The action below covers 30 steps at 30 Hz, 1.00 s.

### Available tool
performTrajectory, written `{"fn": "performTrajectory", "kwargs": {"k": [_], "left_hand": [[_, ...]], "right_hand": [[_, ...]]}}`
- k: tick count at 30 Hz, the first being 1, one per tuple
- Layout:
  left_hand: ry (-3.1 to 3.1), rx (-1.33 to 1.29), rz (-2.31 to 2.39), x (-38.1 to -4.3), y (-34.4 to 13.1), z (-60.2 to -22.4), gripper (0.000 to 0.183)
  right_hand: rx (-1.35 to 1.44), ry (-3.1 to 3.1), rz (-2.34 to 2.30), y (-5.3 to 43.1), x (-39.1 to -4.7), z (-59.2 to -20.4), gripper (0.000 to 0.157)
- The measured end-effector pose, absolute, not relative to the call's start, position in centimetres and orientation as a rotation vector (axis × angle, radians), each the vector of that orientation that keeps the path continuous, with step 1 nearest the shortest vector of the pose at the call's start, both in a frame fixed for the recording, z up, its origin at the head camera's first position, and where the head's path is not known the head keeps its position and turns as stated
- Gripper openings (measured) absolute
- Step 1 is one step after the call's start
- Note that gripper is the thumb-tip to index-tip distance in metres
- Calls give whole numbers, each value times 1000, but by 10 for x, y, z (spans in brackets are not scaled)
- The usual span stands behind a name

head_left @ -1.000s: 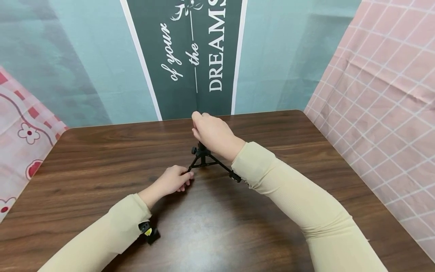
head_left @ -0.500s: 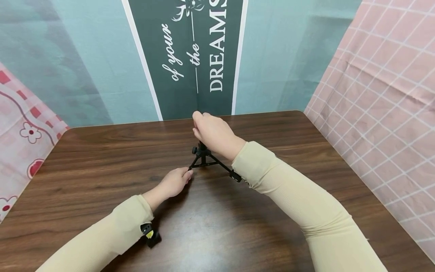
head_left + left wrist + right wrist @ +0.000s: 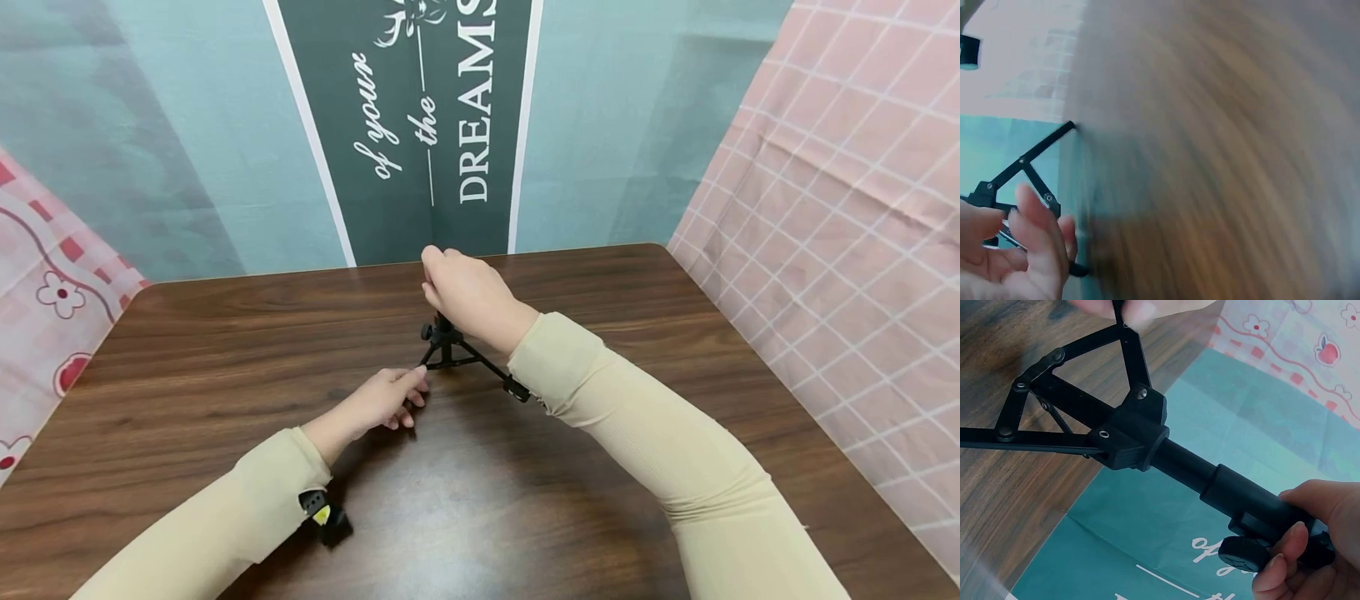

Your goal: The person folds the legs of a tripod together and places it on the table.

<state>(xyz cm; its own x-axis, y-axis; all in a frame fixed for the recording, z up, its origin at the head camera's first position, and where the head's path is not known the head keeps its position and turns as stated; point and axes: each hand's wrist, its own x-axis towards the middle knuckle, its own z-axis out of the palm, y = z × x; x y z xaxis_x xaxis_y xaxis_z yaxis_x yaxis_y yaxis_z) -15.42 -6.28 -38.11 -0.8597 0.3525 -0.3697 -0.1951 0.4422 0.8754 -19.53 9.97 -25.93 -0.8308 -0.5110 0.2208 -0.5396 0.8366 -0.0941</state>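
Note:
A small black tripod [image 3: 446, 337] stands on the wooden table, its legs spread. My right hand [image 3: 472, 296] grips the upper part of its centre column from above; the right wrist view shows the fingers and thumb round the thick tube [image 3: 1250, 500], beside a round black knob [image 3: 1244, 553]. My left hand [image 3: 378, 402] pinches one leg low down between thumb and fingers, the other fingers loosely bent. The hinged braces [image 3: 1038, 369] between legs and column are extended in the right wrist view. The tripod's top is hidden by my right hand.
The dark wooden table [image 3: 225, 350] meets a teal cloth backdrop [image 3: 615, 125] with lettering at the back. Pink checked cloth [image 3: 847, 208] hangs at the right, flowered cloth [image 3: 60, 292] at the left. A black wrist camera [image 3: 326, 517] hangs below the left cuff.
The left fingers have shifted on the tripod leg: half a second ago they were tucked under, and now they spread out below the thumb. The right hand keeps its grip on the column.

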Motion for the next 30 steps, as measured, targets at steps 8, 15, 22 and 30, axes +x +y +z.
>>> {"fn": "performTrajectory", "kwargs": {"k": [8, 15, 22, 30], "left_hand": [[1755, -149, 1802, -156, -55, -389, 57], [1784, -198, 1845, -157, -52, -395, 54], [1819, -243, 1848, -158, -50, -397, 54], [1782, -250, 1856, -159, -51, -397, 54]], "right_hand": [[814, -2832, 240, 99, -195, -260, 13], [825, -2823, 246, 98, -194, -259, 13], [836, -2813, 266, 98, -194, -259, 12], [836, -2824, 288, 99, -195, -258, 12]]}}
